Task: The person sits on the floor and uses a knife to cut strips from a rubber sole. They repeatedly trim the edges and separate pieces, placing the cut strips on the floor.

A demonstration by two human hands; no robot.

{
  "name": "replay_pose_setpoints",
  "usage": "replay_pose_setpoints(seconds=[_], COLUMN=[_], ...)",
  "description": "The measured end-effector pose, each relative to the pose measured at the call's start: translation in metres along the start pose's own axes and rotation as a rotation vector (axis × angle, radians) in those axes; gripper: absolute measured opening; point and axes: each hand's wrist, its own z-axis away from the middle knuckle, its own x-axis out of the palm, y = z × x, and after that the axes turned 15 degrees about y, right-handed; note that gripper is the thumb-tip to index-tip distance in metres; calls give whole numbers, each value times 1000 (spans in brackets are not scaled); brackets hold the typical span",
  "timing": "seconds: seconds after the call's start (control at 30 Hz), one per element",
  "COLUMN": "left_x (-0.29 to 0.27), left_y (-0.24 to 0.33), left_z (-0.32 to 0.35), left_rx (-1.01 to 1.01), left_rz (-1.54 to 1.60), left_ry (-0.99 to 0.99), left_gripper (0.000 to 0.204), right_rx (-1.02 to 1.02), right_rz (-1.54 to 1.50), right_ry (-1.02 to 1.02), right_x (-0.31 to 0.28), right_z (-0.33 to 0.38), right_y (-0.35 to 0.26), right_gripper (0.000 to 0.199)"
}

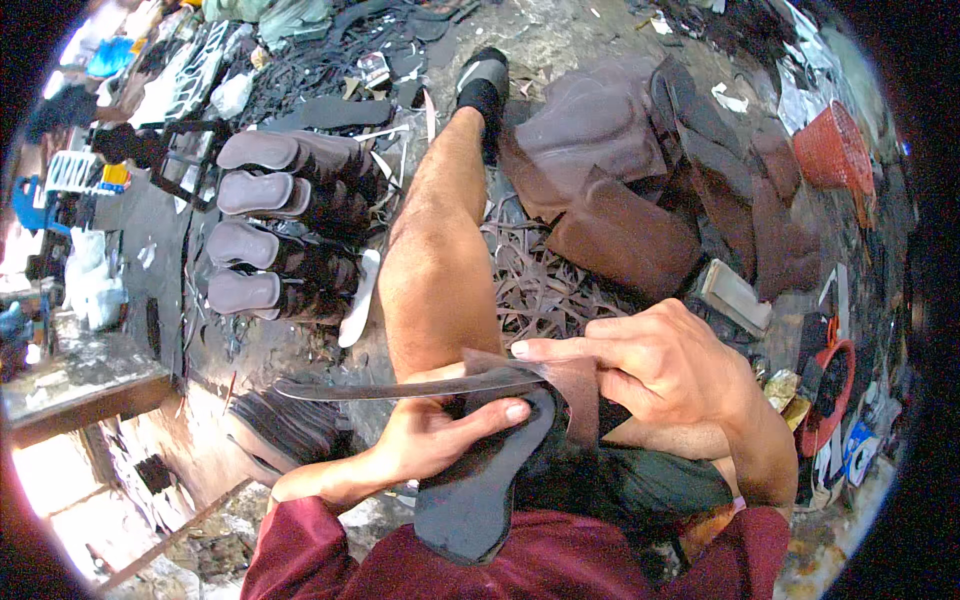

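My left hand [432, 432] is closed on a dark grey shoe sole [470, 495], its thumb lying across the top face. Across that hand runs a long, narrow, dark curved strip [400, 389], seen almost edge-on; I cannot tell whether it is a blade or sole material. A thin brown sheet piece [575, 395] hangs at the sole's far end. My right hand [665, 365] is at this piece, index finger stretched along its upper edge and the other fingers curled against it. What lies beneath those curled fingers is hidden.
Stacked soles [245, 245] stand in rows at left, with a pale sole-shaped piece [360, 300] beside them. Large brown sheets [625, 235] lie ahead right, near a heap of thin offcuts [545, 280]. A red basket [835, 148] stands far right; a dark sole stack [285, 425] lies near left.
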Motion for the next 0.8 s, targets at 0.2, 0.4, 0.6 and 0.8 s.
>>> replay_pose_setpoints(seconds=[0.2, 0.4, 0.6, 0.8], left_x=[-35, 119, 133, 138], left_y=[-29, 28, 68, 12], left_z=[-21, -23, -31, -29], left_rx=[-411, -19, -50, -206], left_rz=[700, 976, 1024, 833], left_ry=[-521, 393, 301, 349], left_gripper=[91, 51, 33, 37], right_rx=[290, 331, 433, 353], right_rz=[-561, -482, 60, 221], right_ry=[662, 1318, 1222, 1153], right_x=[37, 102, 148, 123], right_z=[78, 98, 169, 197], right_y=[-8, -10, 14, -9], right_gripper=[44, 38, 45, 35])
